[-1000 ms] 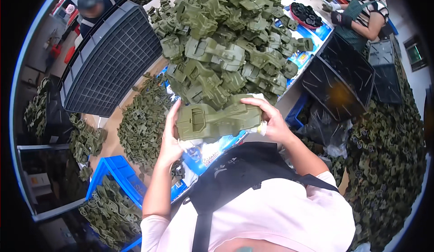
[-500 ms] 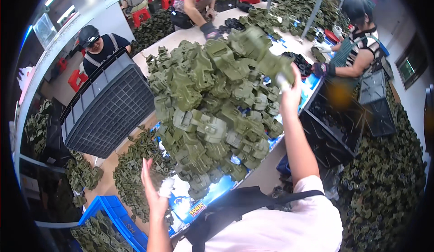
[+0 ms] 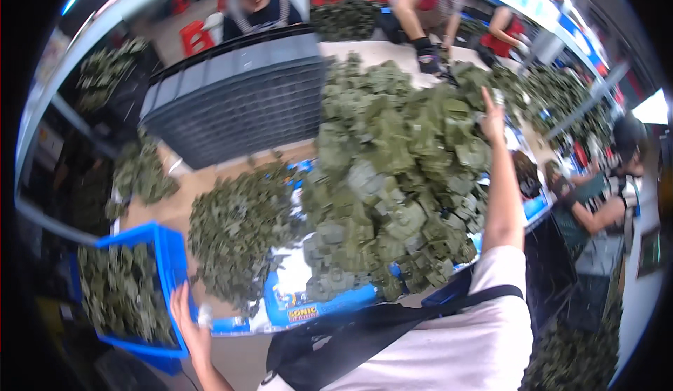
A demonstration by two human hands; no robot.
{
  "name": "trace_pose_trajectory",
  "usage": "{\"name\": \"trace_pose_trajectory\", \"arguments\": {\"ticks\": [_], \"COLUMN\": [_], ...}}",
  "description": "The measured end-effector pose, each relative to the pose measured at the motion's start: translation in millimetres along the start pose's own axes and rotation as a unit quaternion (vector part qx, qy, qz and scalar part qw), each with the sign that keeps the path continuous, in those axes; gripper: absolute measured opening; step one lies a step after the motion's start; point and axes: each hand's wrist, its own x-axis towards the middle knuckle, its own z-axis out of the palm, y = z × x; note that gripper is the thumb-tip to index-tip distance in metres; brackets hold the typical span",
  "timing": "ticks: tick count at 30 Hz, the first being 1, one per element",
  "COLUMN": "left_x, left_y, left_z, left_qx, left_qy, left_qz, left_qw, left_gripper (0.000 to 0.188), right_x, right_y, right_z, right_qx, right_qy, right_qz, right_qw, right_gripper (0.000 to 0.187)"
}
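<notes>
A large heap of olive-green moulded plastic parts covers the middle of the table. My right hand reaches to the heap's far right edge, its fingers stretched out beside the green parts, with white covering on a fingertip. Nothing shows gripped in it. At the lower left, my left hand has its fingers extended next to the right wall of a blue crate, which is full of similar green parts. White covering shows on this thumb too. Whether the left fingers touch the crate is hard to tell.
Smaller green parts lie left of the heap. A grey-black slatted crate stands behind them. Blue-and-white printed sheeting covers the table's near edge. Co-workers stand across and to the right; black crates stand at right.
My view has swung left. My left hand has moved left to the blue crate. The right hand, earlier at a blurred green part, now stretches its fingers at the heap's far edge.
</notes>
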Motion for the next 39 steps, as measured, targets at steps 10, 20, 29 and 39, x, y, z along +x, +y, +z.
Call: {"name": "trace_pose_trajectory", "arguments": {"ticks": [10, 20, 29, 39], "left_x": [29.8, 36.9, 51.3, 41.3], "left_y": [-166.2, -513.9, -388.0, -198.8], "left_z": [-71.6, -177.1, -248.7, -125.5], "left_qx": [0.032, 0.154, 0.273, -0.426], "left_qy": [0.225, 0.328, 0.185, -0.124], "left_qz": [-0.121, -0.301, -0.027, 0.192], "left_qw": [0.966, 0.882, 0.944, 0.875], "left_gripper": [0.069, 0.093, 0.067, 0.095], "right_x": [-84.2, -318.2, -339.0, -367.6], "right_y": [-106.7, -500.3, -621.9, -671.4], "right_z": [-117.1, -151.8, -202.1, -202.4], "right_qx": [0.257, 0.466, 0.407, 0.504], "right_qy": [-0.053, -0.368, -0.365, -0.403], "right_qz": [-0.128, -0.081, -0.185, -0.298], "right_qw": [0.957, 0.801, 0.817, 0.704], "right_gripper": [0.041, 0.034, 0.034, 0.091]}}
